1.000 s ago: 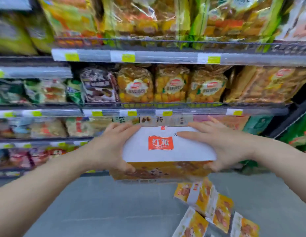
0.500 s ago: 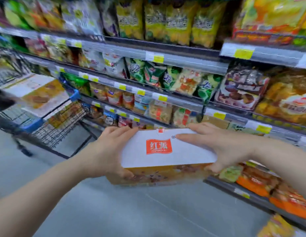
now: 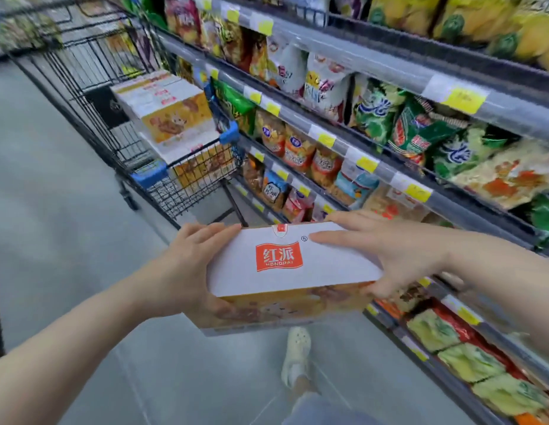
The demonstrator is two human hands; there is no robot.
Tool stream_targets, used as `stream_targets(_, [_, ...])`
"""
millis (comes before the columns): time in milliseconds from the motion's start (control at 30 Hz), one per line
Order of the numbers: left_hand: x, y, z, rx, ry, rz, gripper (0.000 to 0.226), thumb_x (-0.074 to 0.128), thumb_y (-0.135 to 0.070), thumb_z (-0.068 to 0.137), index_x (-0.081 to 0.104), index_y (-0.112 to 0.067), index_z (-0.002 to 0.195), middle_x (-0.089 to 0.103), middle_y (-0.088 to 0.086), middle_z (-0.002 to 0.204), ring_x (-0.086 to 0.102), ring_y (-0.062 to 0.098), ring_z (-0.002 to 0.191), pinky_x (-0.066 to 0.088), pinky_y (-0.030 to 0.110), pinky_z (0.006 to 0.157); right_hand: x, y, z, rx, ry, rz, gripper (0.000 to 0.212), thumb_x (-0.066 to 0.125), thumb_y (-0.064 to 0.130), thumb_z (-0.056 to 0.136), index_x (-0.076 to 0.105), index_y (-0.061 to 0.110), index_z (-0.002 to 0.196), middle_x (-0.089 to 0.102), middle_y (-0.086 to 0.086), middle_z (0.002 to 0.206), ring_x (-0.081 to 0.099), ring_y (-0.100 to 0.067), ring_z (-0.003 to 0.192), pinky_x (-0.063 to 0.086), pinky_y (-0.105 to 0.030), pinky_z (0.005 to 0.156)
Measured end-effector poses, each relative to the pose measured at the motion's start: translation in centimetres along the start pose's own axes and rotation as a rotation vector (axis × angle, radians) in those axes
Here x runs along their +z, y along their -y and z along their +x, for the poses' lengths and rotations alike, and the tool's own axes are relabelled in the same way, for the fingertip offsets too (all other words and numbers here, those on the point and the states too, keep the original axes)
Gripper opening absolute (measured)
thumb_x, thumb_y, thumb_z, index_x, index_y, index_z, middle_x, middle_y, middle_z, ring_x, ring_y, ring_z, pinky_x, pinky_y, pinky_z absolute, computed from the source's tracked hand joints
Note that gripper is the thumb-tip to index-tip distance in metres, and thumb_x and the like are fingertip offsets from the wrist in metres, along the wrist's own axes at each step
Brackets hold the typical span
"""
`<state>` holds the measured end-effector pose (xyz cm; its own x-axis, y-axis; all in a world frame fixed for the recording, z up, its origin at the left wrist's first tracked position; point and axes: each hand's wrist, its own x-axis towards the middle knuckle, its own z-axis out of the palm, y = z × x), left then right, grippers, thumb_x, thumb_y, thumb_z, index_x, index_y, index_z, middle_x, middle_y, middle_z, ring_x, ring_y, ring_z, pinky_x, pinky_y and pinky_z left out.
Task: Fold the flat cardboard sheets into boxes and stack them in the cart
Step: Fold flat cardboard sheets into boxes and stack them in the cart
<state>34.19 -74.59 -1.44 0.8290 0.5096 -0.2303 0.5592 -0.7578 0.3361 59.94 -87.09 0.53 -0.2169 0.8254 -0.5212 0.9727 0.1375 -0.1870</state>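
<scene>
Right now both hands clasp the folded white-and-orange cardboard box [image 3: 293, 271] by its short ends: left hand [image 3: 187, 268] wrapped round the near-left end, right hand [image 3: 392, 256] flat over the right end, thumb beneath. Its long axis runs left to right. The black wire shopping cart [image 3: 162, 179], already stacked with matching boxes [image 3: 168, 118], stands ahead and left, nearer the left hand.

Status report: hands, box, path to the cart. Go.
Left hand and right hand both gripping the folded box. Cart ahead left, boxes already stacked inside. Nothing between box and cart.
</scene>
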Motion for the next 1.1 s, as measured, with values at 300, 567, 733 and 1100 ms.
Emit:
stream_targets(300, [-4.6,5.8,11.4,-0.185,-0.096,0.03,0.118,0.038,-0.074,0.037,0.013,-0.029,0.143,0.025,-0.011,0.147,0.022,0.014,0.13,0.035,0.037,0.107,-9.6,-9.6,11.9,-0.114,-0.009,-0.064,0.098,0.065,0.033,0.077,-0.013,0.046,0.136,-0.012,0.009,0.152,-0.007,-0.012,0.139,0.015,-0.031,0.112])
stream_targets(567, [-7.4,9.7,18.4,-0.285,-0.166,0.007,0.118,0.038,-0.074,0.038,0.014,-0.027,0.144,0.025,-0.01,0.147,0.016,0.013,0.127,0.04,0.046,0.101,-15.7,-15.4,19.7,-0.185,-0.029,-0.117,0.104,0.068,0.039,0.073,-0.007,0.026,0.145,-0.003,0.007,0.151,-0.002,-0.015,0.14,0.008,-0.025,0.113])
stream_targets(733, [-9.3,12.1,20.8,-0.296,-0.18,-0.023,0.119,0.037,-0.071,0.036,0.015,-0.023,0.143,0.025,-0.007,0.149,0.023,0.02,0.129,0.028,0.034,0.108,-18.3,-16.6,23.3,-0.197,-0.036,-0.126,0.107,0.068,0.039,0.071,-0.008,0.026,0.145,-0.001,0.009,0.15,-0.003,-0.013,0.139,0.015,-0.03,0.116])
stream_targets(1100, [-15.2,24.6,26.8,-0.299,-0.1,0.019,0.125,0.035,-0.076,0.033,0.0,-0.031,0.144,0.011,-0.018,0.149,0.01,0.008,0.128,0.036,0.035,0.106,-26.2,-17.0,35.5,-0.176,-0.027,-0.148,0.107,0.066,0.043,0.073,-0.012,0.028,0.144,-0.007,0.011,0.152,-0.006,-0.013,0.141,0.021,-0.036,0.115])
